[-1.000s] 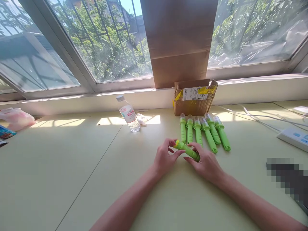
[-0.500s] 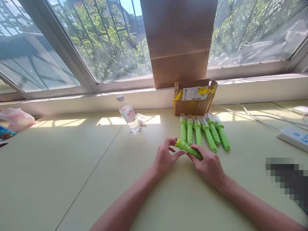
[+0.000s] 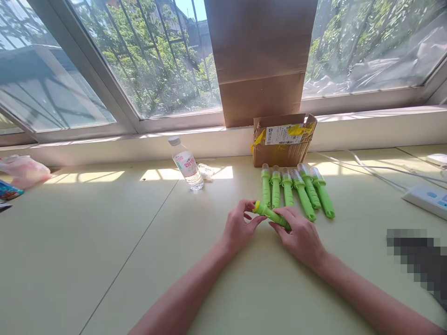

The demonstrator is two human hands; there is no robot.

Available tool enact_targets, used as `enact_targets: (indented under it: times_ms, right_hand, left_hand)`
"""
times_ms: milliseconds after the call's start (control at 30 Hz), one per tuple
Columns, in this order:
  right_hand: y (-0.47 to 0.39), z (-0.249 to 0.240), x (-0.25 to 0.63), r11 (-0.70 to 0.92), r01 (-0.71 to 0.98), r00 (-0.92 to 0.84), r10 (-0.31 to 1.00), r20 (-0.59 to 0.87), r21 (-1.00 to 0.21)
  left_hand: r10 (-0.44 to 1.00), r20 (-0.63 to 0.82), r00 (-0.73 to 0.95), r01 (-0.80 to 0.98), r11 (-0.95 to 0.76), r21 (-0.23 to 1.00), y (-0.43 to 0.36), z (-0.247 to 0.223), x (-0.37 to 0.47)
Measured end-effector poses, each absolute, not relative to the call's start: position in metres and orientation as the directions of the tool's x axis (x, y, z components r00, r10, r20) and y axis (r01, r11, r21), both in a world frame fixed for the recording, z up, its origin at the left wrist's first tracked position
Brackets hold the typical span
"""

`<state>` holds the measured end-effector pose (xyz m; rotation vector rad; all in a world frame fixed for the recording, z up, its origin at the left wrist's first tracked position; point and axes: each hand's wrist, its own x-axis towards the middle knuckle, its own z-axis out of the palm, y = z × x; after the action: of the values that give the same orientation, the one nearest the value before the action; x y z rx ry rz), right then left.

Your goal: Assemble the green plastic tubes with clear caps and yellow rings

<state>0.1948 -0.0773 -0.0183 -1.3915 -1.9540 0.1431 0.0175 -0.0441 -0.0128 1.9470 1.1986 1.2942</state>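
Between my two hands is a green tube-shaped handle (image 3: pixel 266 211) with a yellow ring at its left end, tilted down to the right. The fingers of my left hand (image 3: pixel 239 224) close around the yellow end, thumb underneath. My right hand (image 3: pixel 301 235) grips the lower end and partly covers it. Just beyond my hands lie several similar green handles with clear ribbed caps (image 3: pixel 287 190), side by side in a fanned row, caps pointing away from me. I cannot make out exactly what tool they are.
An open cardboard box (image 3: pixel 281 149) stands behind the row against the sill. To the left are a water bottle (image 3: pixel 188 165) and a small crumpled packet (image 3: pixel 206 172). A pink bag (image 3: pixel 26 168) lies far left; a power strip (image 3: pixel 428 197) with cables lies right, above a blurred dark object (image 3: pixel 419 260).
The green handle has turned slightly in my fingers, and my right-hand grip has shifted a little along it. Everything else on the table stays in place.
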Motion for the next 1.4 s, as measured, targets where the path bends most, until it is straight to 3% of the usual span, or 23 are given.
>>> enact_targets:
  times_ms: [567, 800, 1000, 1233, 1400]
  right_hand:
    - [-0.0793, -0.0192, 0.1950, 0.380, 0.784, -0.096, 0.855, 0.509, -0.491]
    - [-0.0765, -0.0167, 0.1957, 0.349, 0.778, -0.114, 0.896, 0.428, -0.522]
    - [-0.0744, -0.0205, 0.1958, 0.305, 0.825, -0.107, 0.911, 0.398, -0.476]
    - [-0.0774, -0.0175, 0.1955, 0.370, 0.734, -0.092, 0.885, 0.457, -0.570]
    - [-0.0784, -0.0179, 0.1954, 0.348, 0.714, -0.082, 0.903, 0.421, -0.608]
  left_hand:
    - [0.884, 0.436, 0.170, 0.353, -0.468, 0.810, -0.0445, -0.0107, 0.0187]
    - [0.869, 0.455, 0.194, 0.396, -0.493, 0.775, -0.0455, -0.0102, 0.0174]
    - [0.865, 0.460, 0.199, 0.392, -0.500, 0.772, -0.0455, -0.0098, 0.0169]
    - [0.858, 0.478, 0.187, 0.376, -0.512, 0.773, -0.0463, -0.0069, 0.0182]
    - [0.859, 0.464, 0.218, 0.367, -0.512, 0.776, -0.0459, -0.0066, 0.0186]
